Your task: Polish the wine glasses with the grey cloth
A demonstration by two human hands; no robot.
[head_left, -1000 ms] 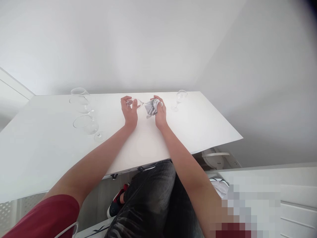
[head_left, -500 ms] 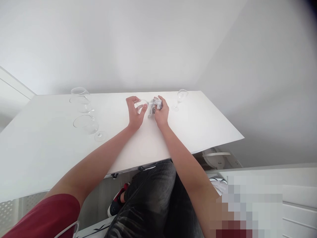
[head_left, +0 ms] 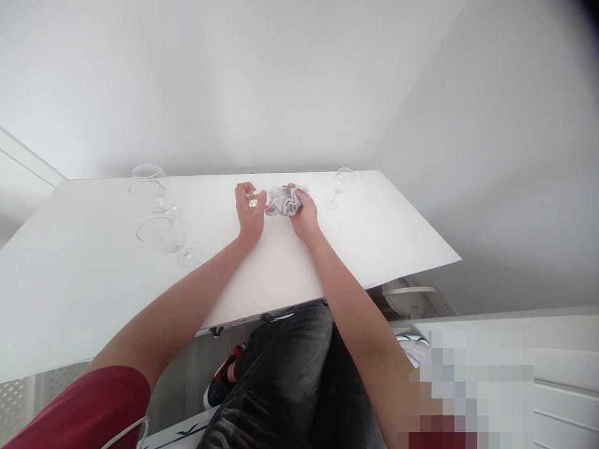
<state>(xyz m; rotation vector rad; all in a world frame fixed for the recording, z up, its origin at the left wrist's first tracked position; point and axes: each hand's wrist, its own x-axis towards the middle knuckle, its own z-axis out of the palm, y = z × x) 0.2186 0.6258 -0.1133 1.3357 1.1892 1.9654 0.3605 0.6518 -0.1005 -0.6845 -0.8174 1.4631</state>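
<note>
While left hand (head_left: pixel 251 217), fingers curled, holds it and right hand (head_left: pixel 305 217) clasps cloth (head_left: pixel 286 204), glass (head_left: pixel 271 200) mid-frame seems light, fragile, best gripped by bowl (head_left: pixel 270 197).

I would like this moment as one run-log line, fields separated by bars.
left hand: holds clear glass sideways | right hand: holds grey cloth against it | white table: other glasses, left and right
</note>
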